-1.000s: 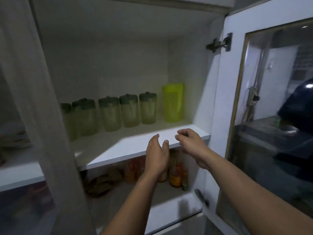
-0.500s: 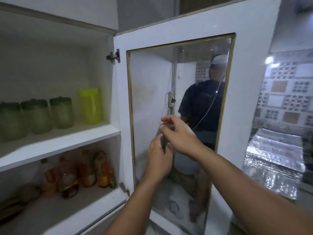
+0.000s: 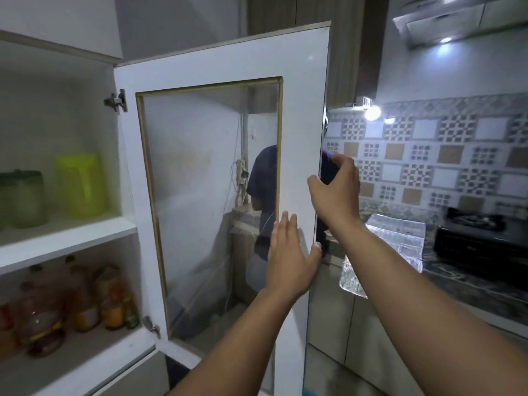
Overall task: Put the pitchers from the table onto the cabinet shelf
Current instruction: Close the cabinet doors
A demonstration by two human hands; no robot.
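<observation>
— What's in the hands?

— Nothing. The right hand [image 3: 337, 190] curls round the free edge of the cabinet door [image 3: 300, 115]; the left hand [image 3: 290, 257] lies flat and spread against its white frame.

— And the pitchers?

— One lime-green plastic pitcher [image 3: 81, 185] and a frosted, dark-lidded one [image 3: 25, 198] stand on the shelf [image 3: 65, 241]. I'd guess shelving is done, only the glass-paned door left to shut

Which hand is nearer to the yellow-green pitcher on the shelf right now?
Left. The left hand lies flat on the cabinet door frame, right of the yellow-green pitcher. The right hand grips the door's outer edge, farther right.
</observation>
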